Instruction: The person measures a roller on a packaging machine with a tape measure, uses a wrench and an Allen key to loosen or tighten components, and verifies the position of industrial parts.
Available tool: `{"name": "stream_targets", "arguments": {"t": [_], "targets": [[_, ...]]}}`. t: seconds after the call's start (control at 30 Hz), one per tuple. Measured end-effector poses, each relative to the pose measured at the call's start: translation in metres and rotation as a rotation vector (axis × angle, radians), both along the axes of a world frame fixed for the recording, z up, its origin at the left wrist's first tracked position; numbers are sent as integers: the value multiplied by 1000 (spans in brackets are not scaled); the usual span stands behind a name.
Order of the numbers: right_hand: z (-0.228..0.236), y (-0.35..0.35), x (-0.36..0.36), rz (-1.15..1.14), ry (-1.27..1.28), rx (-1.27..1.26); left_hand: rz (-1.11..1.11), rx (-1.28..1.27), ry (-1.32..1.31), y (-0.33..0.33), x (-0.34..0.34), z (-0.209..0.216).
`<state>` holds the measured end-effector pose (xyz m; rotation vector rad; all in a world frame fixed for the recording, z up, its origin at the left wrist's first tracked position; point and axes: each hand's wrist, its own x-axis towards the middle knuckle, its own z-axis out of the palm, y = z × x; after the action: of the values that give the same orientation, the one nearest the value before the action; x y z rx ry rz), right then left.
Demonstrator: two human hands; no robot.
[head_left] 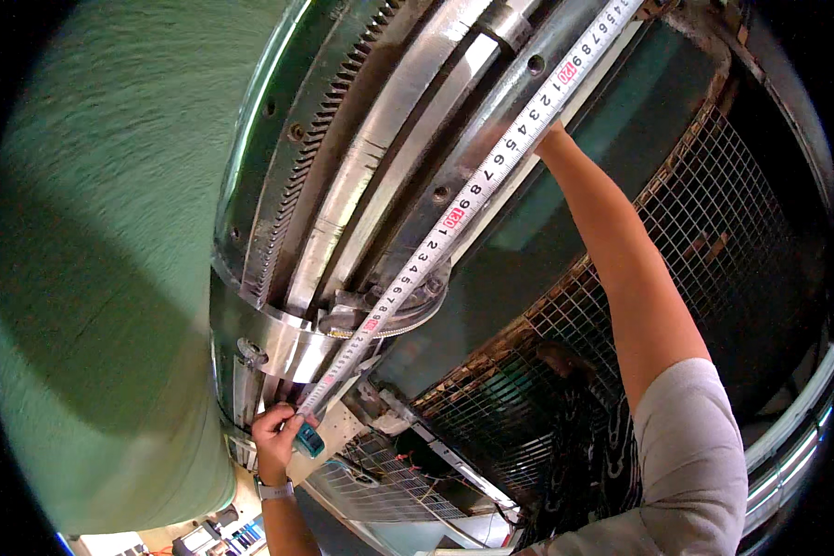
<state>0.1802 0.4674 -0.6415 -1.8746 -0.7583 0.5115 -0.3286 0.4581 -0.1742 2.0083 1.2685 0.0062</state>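
Note:
A long white tape measure blade (pixel 487 172) with black and red markings runs diagonally along the metal machine bed (pixel 454 139), from the top right down to the lower middle. Its small teal case (pixel 309 439) sits by my left hand (pixel 274 430), whose fingers are closed round the tape end of it. A watch (pixel 275 489) is on that wrist. My right arm reaches up across the machine, and my right hand (pixel 550 139) goes behind the blade and the rail edge. Its fingers are hidden there.
A toothed rack (pixel 320 139) and smooth steel rails (pixel 371 153) run beside the tape. Large green fabric (pixel 102 232) hangs at left. On the right are wire mesh (pixel 704 199) and dark chains (pixel 584 454). Small items (pixel 218 537) lie at the bottom left.

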Motion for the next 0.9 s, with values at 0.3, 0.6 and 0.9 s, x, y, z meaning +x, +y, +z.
{"name": "stream_targets", "arguments": {"t": [0.3,0.6,0.9], "targets": [[112,-74,-60,466,-722,180,41,-32,-28,-11,-1,3],[267,-212,-175,941,-644,250,32,-64,-34,-4,-13,2],[440,-171,-290,709,552,129,-115,83,-9,4,-5,4]]}}
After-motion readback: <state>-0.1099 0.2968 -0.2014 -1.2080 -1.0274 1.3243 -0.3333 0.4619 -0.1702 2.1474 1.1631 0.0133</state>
